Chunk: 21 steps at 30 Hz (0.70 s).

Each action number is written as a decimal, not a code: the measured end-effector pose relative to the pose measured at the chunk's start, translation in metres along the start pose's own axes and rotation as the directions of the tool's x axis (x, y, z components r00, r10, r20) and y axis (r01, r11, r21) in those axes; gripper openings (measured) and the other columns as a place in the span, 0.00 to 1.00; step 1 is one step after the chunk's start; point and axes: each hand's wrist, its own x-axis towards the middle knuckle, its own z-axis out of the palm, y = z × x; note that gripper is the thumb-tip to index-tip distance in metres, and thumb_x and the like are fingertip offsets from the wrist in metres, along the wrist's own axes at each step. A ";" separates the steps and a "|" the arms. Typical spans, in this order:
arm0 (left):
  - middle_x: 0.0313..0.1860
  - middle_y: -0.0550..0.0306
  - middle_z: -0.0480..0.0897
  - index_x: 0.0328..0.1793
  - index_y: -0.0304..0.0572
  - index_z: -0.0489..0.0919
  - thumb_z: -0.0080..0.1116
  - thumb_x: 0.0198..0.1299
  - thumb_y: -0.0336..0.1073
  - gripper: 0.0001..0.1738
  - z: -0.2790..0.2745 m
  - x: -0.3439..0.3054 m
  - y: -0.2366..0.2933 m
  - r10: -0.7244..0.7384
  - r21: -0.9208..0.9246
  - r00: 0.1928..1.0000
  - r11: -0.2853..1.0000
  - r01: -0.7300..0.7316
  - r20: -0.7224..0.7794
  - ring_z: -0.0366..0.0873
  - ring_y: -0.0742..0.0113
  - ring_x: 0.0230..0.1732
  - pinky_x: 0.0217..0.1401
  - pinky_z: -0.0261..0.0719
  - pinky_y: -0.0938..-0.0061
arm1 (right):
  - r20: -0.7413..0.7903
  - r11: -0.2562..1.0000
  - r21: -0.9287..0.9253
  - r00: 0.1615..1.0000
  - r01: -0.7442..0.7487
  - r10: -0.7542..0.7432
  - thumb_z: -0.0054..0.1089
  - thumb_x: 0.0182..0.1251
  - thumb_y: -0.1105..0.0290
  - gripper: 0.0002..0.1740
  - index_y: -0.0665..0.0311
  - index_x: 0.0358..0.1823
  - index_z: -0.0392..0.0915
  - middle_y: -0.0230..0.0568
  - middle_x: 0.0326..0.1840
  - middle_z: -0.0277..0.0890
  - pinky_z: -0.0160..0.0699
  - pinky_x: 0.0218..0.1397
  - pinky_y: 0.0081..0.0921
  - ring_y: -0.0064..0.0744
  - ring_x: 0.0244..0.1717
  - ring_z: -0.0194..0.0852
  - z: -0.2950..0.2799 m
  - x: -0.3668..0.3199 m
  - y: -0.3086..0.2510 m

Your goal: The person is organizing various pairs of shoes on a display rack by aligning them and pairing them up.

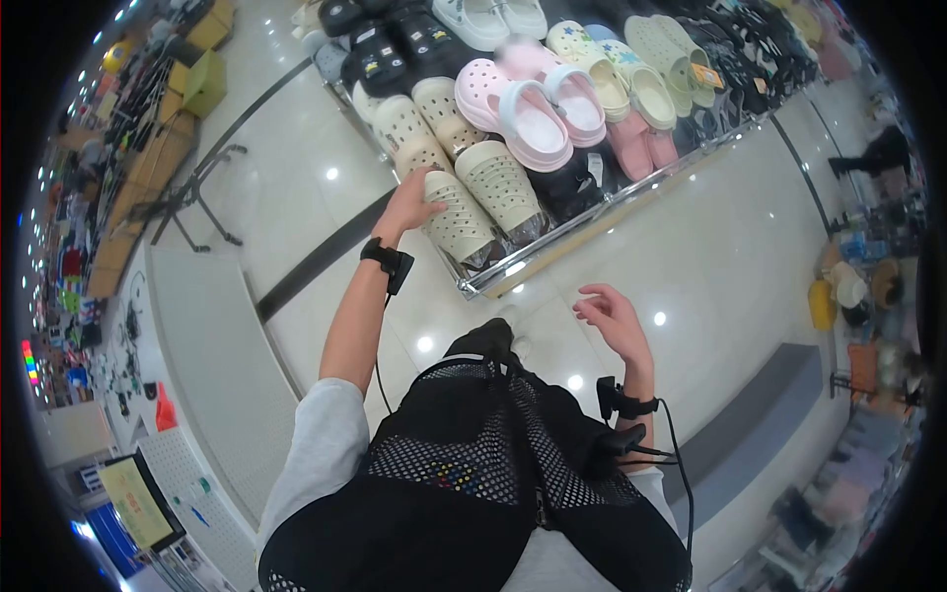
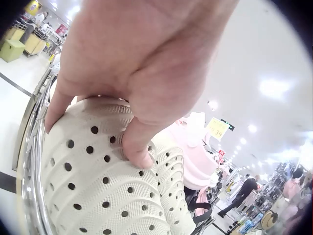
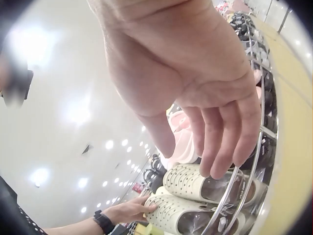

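past left hand (image 2: 142, 63) gripping clog (image 2: 93, 171), sign (image 2: 216, 128) reads "39"

The ridged clogs (image 2: 122, 198) are cream dotted with dark holes, the thick-soled clogs (image 1: 538, 123) pink and white

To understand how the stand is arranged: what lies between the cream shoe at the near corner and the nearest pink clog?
Another cream shoe lies between the corner cream shoe and the pink clog, as the head view shows.
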 end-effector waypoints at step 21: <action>0.68 0.48 0.80 0.73 0.42 0.72 0.81 0.49 0.31 0.44 -0.019 -0.013 0.030 -0.228 -0.123 0.972 0.964 0.234 0.062 0.75 0.45 0.72 0.75 0.74 0.58 | 0.526 0.124 -0.816 0.815 0.564 -0.243 0.76 0.57 0.74 0.46 0.73 0.77 0.62 0.60 0.74 0.69 0.87 0.55 0.46 0.61 0.54 0.85 0.123 0.254 -0.148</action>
